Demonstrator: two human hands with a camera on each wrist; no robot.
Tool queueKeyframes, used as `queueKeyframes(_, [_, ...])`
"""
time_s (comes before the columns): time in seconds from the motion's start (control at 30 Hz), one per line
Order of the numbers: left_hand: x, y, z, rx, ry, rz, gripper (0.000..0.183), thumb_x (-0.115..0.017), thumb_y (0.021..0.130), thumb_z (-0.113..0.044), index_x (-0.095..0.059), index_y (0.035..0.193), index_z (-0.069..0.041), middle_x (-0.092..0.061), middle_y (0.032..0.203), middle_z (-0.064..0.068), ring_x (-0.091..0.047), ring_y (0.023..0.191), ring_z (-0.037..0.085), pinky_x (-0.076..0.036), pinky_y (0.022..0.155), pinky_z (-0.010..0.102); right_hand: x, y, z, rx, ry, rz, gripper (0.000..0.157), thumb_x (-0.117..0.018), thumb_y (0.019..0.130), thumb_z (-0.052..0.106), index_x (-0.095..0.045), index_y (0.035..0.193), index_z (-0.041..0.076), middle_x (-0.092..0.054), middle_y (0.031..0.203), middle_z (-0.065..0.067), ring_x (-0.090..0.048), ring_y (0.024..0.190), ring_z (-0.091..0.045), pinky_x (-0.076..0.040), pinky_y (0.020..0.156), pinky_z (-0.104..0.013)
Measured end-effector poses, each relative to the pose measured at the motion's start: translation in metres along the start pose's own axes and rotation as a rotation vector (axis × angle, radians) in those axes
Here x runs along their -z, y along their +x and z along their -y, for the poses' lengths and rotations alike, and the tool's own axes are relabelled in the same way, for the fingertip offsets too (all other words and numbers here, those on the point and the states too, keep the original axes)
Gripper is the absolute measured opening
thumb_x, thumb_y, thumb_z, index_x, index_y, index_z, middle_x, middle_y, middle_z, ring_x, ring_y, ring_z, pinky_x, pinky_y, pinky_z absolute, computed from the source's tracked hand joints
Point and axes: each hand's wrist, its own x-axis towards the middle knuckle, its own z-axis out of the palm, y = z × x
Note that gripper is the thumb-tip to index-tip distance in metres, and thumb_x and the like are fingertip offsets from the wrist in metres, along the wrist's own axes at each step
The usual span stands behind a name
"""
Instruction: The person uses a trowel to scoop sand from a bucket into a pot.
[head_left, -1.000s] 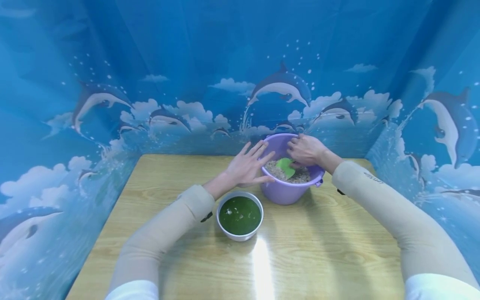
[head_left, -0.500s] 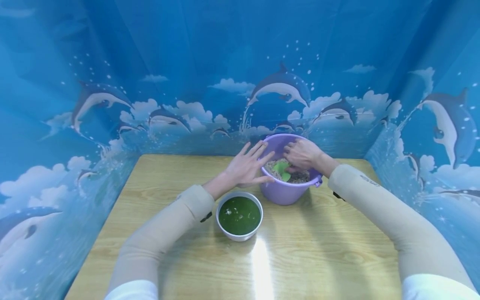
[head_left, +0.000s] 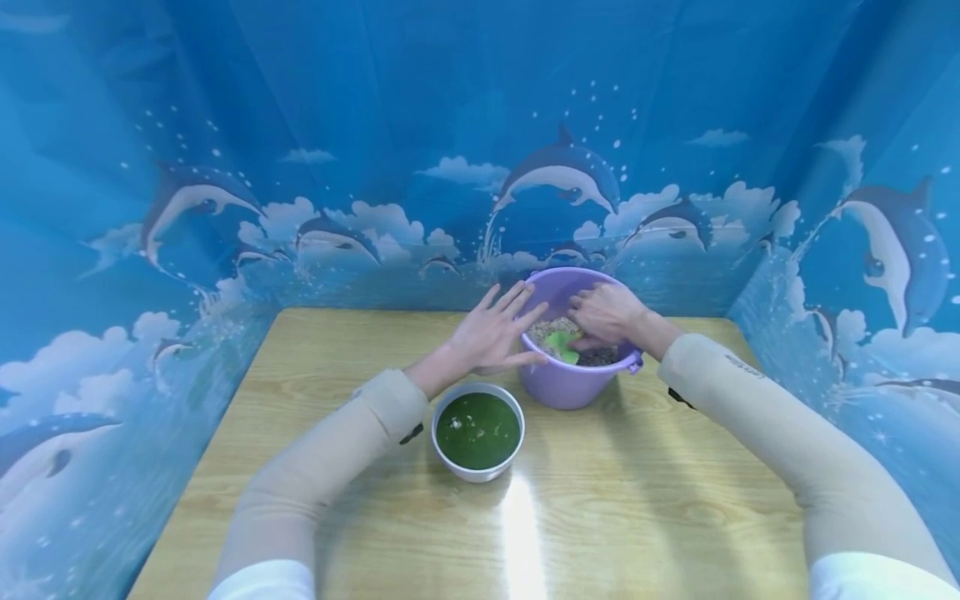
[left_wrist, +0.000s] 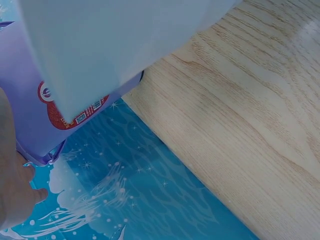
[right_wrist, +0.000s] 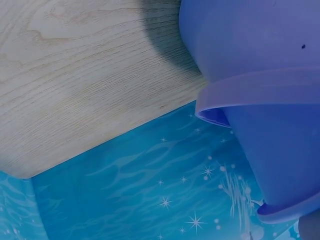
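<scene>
A purple bucket [head_left: 562, 390] stands at the back of the table, holding loose, grainy tan material [head_left: 546, 327]. My right hand [head_left: 602, 313] reaches down inside it, fingers curled at a bright green, scoop-like piece [head_left: 560, 347] lying in the grains. Part of that piece is hidden under the hand, and the wrist view shows only the bucket's outer side [right_wrist: 255, 50]. My left hand [head_left: 491, 335] is spread with straight fingers along the bucket's left rim. In front of the bucket is a pale round bowl [head_left: 478, 476] of dark green liquid [head_left: 483, 437] with small white bits on it.
Both stand on a wood-grain table [head_left: 637, 500], its back edge close behind the bucket. A blue curtain [head_left: 420, 125] printed with dolphins surrounds the back and sides. In the left wrist view a pale blurred shape [left_wrist: 115, 45] covers the top.
My right hand has moved lower and slightly left inside the bucket. The green piece has shifted left and tilted, and darker material shows below the hand. The left hand stays still.
</scene>
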Motion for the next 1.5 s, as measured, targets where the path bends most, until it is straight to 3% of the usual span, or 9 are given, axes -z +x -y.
queueKeyframes(0.23, [0.0,0.001,-0.001,-0.003,0.0,-0.005,0.094,-0.037,0.1,-0.079,-0.021,0.17,-0.018,-0.011,0.179,0.014,-0.01,0.168,0.032,-0.016,0.137,0.059,0.0,-0.006,-0.004,-0.032,0.071,0.021,0.06,-0.064,0.094,0.07,-0.076,0.098,0.011,-0.074,0.091,-0.006,-0.069,0.079,-0.023,-0.064,0.077,-0.041])
queueKeyframes(0.5, [0.002,0.0,-0.001,0.001,0.018,0.006,0.095,-0.036,0.1,-0.08,-0.02,0.17,-0.018,-0.01,0.179,0.014,-0.011,0.168,0.032,-0.016,0.137,0.058,0.007,-0.014,-0.008,-0.041,0.134,-0.005,0.059,-0.064,0.094,0.069,-0.077,0.104,0.012,-0.075,0.093,-0.006,-0.069,0.078,-0.021,-0.064,0.068,-0.039])
queueKeyframes(0.83, [0.003,-0.001,-0.001,0.001,0.016,-0.001,0.095,-0.038,0.1,-0.079,-0.023,0.17,-0.017,-0.012,0.178,0.015,-0.01,0.168,0.032,-0.017,0.136,0.059,0.014,-0.026,-0.016,-0.099,0.198,-0.026,0.052,-0.065,0.095,0.067,-0.072,0.092,0.016,-0.07,0.085,-0.002,-0.056,0.064,-0.012,-0.048,0.051,-0.027])
queueKeyframes(1.1, [0.002,0.0,-0.001,0.004,0.023,0.001,0.095,-0.037,0.1,-0.08,-0.02,0.17,-0.018,-0.011,0.178,0.015,-0.011,0.168,0.032,-0.018,0.136,0.058,0.014,-0.033,-0.019,-0.131,0.227,-0.018,0.051,-0.063,0.095,0.068,-0.071,0.093,0.017,-0.07,0.086,-0.001,-0.056,0.062,-0.011,-0.048,0.051,-0.026])
queueKeyframes(1.5, [0.002,0.0,-0.001,0.004,0.015,0.005,0.096,-0.037,0.099,-0.08,-0.019,0.17,-0.018,-0.01,0.179,0.015,-0.013,0.168,0.033,-0.016,0.136,0.059,0.018,-0.044,-0.021,-0.169,0.237,-0.072,0.049,-0.067,0.094,0.064,-0.071,0.093,0.016,-0.068,0.085,-0.001,-0.056,0.065,-0.012,-0.046,0.049,-0.024])
